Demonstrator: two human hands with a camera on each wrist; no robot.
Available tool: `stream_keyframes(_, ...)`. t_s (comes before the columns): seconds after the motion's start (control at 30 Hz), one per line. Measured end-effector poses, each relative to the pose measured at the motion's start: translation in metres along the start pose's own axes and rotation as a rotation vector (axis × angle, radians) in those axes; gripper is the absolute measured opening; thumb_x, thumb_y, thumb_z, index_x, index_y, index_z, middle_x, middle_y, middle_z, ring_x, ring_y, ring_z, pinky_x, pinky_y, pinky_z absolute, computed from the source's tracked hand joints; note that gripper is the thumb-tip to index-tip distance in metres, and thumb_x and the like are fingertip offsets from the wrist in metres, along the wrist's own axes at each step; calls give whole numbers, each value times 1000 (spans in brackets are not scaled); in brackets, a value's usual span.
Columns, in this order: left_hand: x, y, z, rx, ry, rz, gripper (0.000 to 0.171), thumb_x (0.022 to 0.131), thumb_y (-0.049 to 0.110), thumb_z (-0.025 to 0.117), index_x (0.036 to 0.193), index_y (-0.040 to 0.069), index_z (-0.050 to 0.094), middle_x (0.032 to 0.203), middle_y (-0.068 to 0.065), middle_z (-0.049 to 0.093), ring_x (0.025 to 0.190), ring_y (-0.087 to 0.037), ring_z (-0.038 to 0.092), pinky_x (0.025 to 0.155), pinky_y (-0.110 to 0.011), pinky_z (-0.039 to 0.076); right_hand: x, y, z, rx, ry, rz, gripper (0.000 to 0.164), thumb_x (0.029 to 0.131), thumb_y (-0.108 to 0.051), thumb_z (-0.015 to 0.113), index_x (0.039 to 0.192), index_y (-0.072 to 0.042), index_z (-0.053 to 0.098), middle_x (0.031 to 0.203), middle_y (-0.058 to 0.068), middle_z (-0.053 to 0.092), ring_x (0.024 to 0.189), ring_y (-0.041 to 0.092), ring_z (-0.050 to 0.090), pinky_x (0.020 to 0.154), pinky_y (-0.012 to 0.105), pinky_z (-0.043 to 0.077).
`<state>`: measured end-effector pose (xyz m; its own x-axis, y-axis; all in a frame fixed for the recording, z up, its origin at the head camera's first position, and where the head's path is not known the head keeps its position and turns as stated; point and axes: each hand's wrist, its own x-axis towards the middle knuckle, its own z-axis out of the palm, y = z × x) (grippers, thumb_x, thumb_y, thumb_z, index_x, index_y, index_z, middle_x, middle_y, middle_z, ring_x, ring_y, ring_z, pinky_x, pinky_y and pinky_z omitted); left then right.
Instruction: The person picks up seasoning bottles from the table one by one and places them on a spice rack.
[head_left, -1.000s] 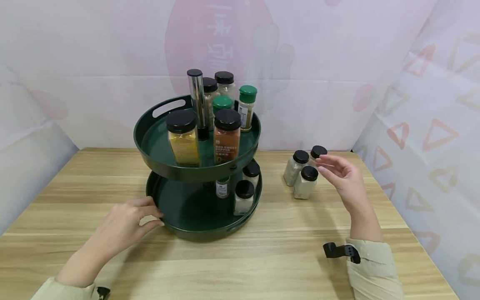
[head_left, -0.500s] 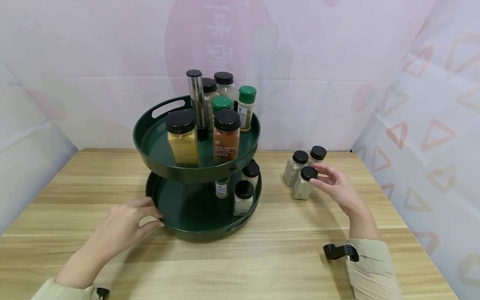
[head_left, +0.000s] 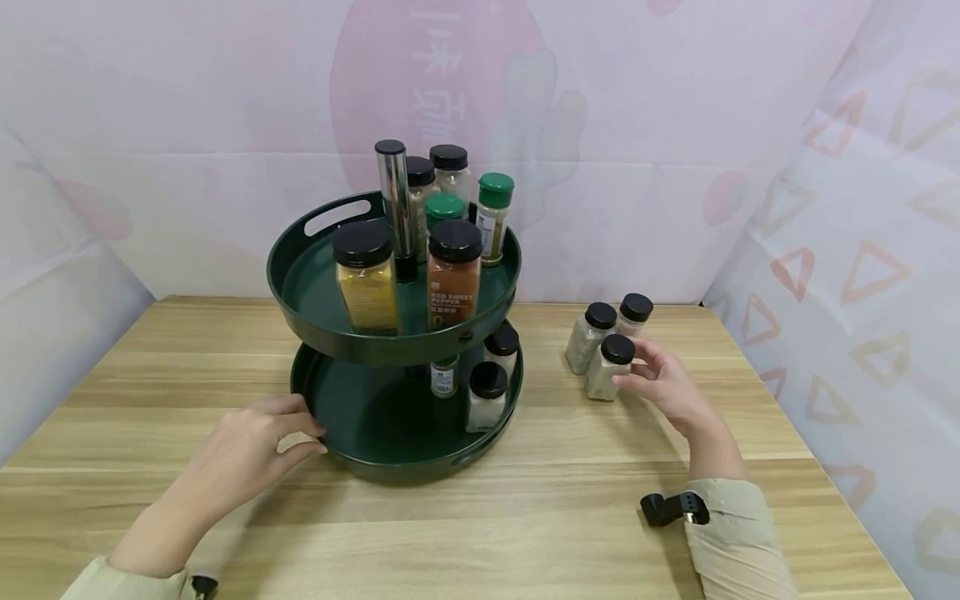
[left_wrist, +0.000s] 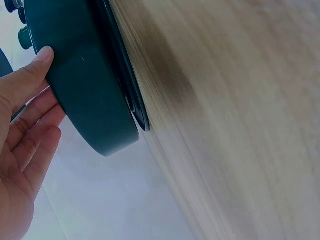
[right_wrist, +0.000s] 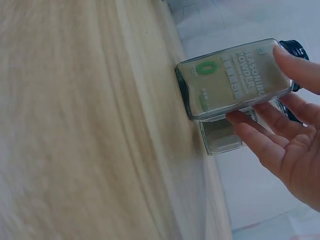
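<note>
My left hand [head_left: 251,450] holds the near-left rim of the lower tray [head_left: 375,454] of a dark green two-tier turntable. In the left wrist view, the thumb [left_wrist: 44,55] lies over the tray's edge and the fingers bend along it. My right hand [head_left: 667,387] grips a clear spice jar [head_left: 603,379] with a black lid, standing on the table. The right wrist view shows the jar [right_wrist: 230,75] labelled as seasoning powder, with the thumb across its front and the fingers at its side. Two similar jars [head_left: 585,346] [head_left: 636,308] stand close behind it.
The upper tray [head_left: 300,312] carries a yellow spice jar [head_left: 367,283], a red sweet pepper jar [head_left: 453,283], green-capped bottles [head_left: 491,221] and other jars around a metal post [head_left: 393,196]. Several small containers, including a black-lidded jar [head_left: 486,404], stand at the lower tray's right. Fabric walls surround the table.
My right hand has moved left and down onto the nearest jar, and its thumb and fingers have closed around it. My left hand stays at the tray's rim.
</note>
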<state>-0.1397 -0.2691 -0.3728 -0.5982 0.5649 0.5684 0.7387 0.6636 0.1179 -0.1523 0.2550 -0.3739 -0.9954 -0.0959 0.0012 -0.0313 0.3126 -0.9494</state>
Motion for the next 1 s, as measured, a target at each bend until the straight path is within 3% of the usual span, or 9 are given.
stream_keyframes(0.23, 0, 0, -1, -6, -13, -4, 22, 61, 21, 90, 77, 22, 75, 80, 13, 62, 63, -2, 59, 48, -9, 36, 2, 5, 3, 4, -9, 15, 62, 88, 5, 64, 142, 10, 35, 148, 28, 37, 104, -6, 57, 90, 13, 49)
stream_keyframes(0.37, 1, 0, -1, -3, -10, -3, 22, 61, 21, 90, 77, 22, 75, 81, 13, 62, 63, -1, 58, 49, -9, 37, 3, 7, 6, -5, -17, 17, 65, 87, 6, 65, 145, 8, 34, 151, 27, 37, 113, 5, 56, 92, 15, 47)
stream_keyframes(0.47, 1, 0, 0, -3, -3, 2, 22, 61, 21, 90, 77, 22, 75, 81, 13, 63, 63, -2, 58, 49, -10, 37, 4, 8, 9, 9, -13, 37, 66, 87, 4, 67, 144, 7, 35, 145, 18, 49, 114, 11, 55, 90, 19, 48)
stream_keyframes(0.6, 1, -1, 0, -4, 0, 6, 23, 60, 21, 90, 77, 22, 75, 80, 13, 63, 62, -3, 59, 48, -10, 36, 3, 8, 11, 36, 0, 68, 65, 86, 3, 67, 142, 8, 36, 131, 2, 58, 106, 7, 57, 84, 24, 51)
stream_keyframes(0.83, 0, 0, 0, 8, -10, 5, 23, 60, 22, 91, 77, 23, 75, 80, 13, 63, 62, -3, 60, 48, -11, 38, 3, 6, 13, 23, 8, 90, 65, 87, 3, 67, 144, 6, 37, 147, 25, 46, 110, 12, 57, 84, 22, 52)
stream_keyframes(0.93, 0, 0, 0, 13, -11, 4, 23, 60, 21, 91, 77, 23, 75, 80, 13, 63, 63, -4, 60, 49, -11, 39, 3, 5, 13, 22, 13, 92, 65, 86, 3, 68, 144, 6, 38, 145, 22, 50, 108, 12, 57, 84, 21, 52)
stream_keyframes(1.0, 1, 1, -1, 14, -12, 4, 23, 60, 21, 91, 77, 23, 75, 80, 13, 63, 63, -3, 60, 49, -11, 39, 2, 5, 12, 29, 17, 90, 65, 86, 4, 69, 143, 7, 39, 139, 13, 56, 105, 9, 58, 83, 21, 52)
